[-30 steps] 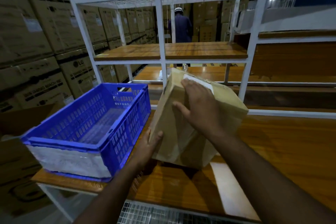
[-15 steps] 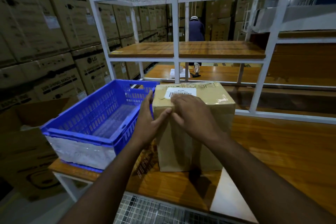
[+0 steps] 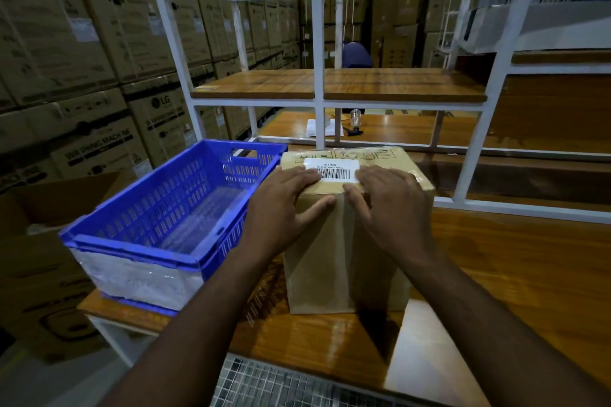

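Note:
A taped brown cardboard box point(image 3: 334, 261) stands upright on the wooden table point(image 3: 515, 274), with a white barcode label point(image 3: 332, 170) on its top. My left hand point(image 3: 281, 205) lies over the near left top edge of the box, fingers flat on the top and thumb down the front face. My right hand point(image 3: 386, 205) rests the same way on the near right top edge. Both hands lie flat against the box with fingers nearly straight.
A blue plastic crate point(image 3: 172, 208) sits just left of the box at the table's left end. A white metal shelf frame point(image 3: 319, 76) with wooden boards rises behind. Stacked cartons point(image 3: 82, 59) fill the left. A person in blue point(image 3: 357, 56) stands far back.
The box went from tilted in both hands to standing upright on the table. My hands moved onto its top near edge, one either side of the label.

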`<act>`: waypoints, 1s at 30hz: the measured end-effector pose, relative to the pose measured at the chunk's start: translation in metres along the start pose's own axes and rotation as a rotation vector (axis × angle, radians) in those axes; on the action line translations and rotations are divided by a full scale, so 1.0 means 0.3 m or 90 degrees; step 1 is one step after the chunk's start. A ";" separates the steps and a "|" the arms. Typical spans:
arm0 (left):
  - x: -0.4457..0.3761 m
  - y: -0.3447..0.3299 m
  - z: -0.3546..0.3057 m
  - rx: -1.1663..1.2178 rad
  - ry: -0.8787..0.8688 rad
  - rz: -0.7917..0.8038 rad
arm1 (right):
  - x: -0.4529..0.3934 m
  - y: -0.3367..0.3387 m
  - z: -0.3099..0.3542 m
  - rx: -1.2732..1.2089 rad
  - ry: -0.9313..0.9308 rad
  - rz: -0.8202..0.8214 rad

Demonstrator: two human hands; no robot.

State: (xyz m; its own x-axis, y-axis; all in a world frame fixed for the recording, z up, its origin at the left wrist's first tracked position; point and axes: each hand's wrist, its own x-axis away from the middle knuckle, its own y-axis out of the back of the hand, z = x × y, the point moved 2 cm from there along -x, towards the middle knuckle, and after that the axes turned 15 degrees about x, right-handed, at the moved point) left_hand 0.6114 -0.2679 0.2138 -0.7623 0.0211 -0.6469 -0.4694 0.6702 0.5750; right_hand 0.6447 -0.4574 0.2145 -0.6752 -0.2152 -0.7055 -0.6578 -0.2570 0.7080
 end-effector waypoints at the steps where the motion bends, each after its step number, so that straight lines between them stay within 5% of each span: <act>1: 0.000 -0.001 -0.001 -0.002 -0.005 -0.008 | -0.002 0.002 -0.001 -0.001 0.002 0.002; 10: -0.030 0.001 -0.015 -0.081 -0.041 0.038 | -0.042 -0.002 -0.051 0.054 0.048 0.082; 30: 0.011 -0.004 0.036 0.027 0.009 -0.002 | 0.061 -0.075 -0.206 -0.095 -0.044 -0.049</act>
State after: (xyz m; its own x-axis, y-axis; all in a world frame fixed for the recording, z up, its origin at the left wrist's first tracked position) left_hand 0.6142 -0.2606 0.2054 -0.7673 0.0095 -0.6412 -0.4518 0.7015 0.5511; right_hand 0.6677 -0.5137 0.1836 -0.6492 -0.1256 -0.7501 -0.6554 -0.4081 0.6356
